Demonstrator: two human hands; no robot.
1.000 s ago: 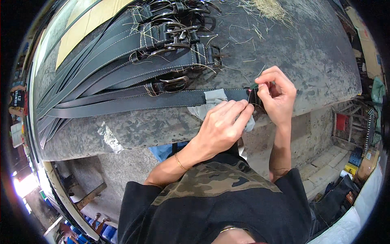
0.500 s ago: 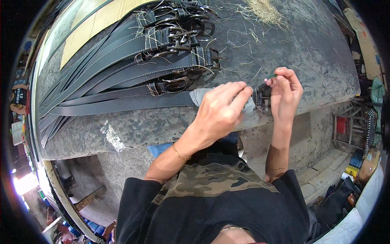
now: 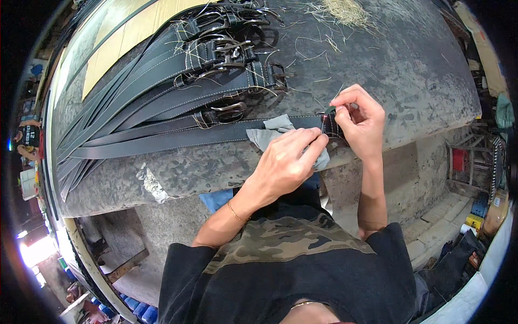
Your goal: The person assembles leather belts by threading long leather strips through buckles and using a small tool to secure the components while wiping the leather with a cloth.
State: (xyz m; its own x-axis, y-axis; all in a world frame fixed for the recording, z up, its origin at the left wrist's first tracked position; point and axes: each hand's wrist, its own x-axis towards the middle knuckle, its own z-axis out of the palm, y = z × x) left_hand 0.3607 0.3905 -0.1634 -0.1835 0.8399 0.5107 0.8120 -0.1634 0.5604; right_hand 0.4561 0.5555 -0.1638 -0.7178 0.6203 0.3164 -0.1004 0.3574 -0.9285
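Observation:
A black leather belt [image 3: 216, 133] with pale edge stitching lies along the near edge of the worktable. On its right part my left hand [image 3: 288, 164] rests closed, a crumpled grey cloth [image 3: 263, 136] under and around its fingers. Its thumb and index finger are pinched beside the belt; a fine thread seems to stand there. Close by, my right hand [image 3: 364, 121] is closed on a small dark green thing with a pinkish tip [image 3: 329, 110]. That tip points down at the belt near my left fingertips. The belt's right end is partly hidden behind my right hand.
Several black belts with dark metal buckles [image 3: 232, 54] fan out at the left, loose pale threads on them. A heap of thread trimmings [image 3: 348, 12] lies at the far side of the dark worktable [image 3: 399, 70]. A person [image 3: 29, 135] is at the far left.
My right hand has moved left and slightly down, bringing the green thing to the belt beside my left fingers. The left hand has lowered slightly, and more grey cloth shows above it.

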